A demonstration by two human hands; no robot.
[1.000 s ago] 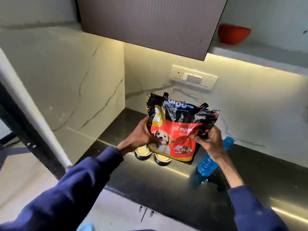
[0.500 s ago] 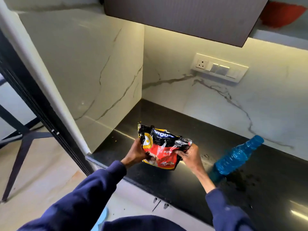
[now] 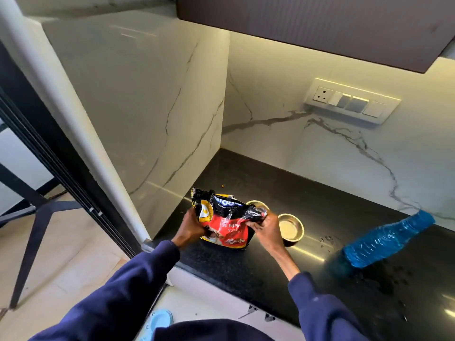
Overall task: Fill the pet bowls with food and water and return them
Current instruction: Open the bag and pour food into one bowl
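Note:
A black, red and yellow puppy food bag (image 3: 225,221) stands at the front left of the black counter (image 3: 307,193). My left hand (image 3: 190,226) grips its left side and my right hand (image 3: 267,226) pinches its crumpled top right corner. Two steel pet bowls sit just behind the bag: one bowl (image 3: 261,205) is mostly hidden by the bag, the other bowl (image 3: 291,227) shows a pale inside to the right of my right hand. A blue water bottle (image 3: 386,238) stands on the counter at the right.
Water drops (image 3: 327,239) spot the counter near the bottle, and a loose kibble (image 3: 222,186) lies behind the bag. A marble side wall closes the left, an upper cabinet (image 3: 320,25) hangs overhead, and a switch panel (image 3: 349,103) is on the back wall.
The bag has come down from in front of my view to the counter's front left. Both bowls, hidden half a second ago, show behind it. My view has shifted left and back.

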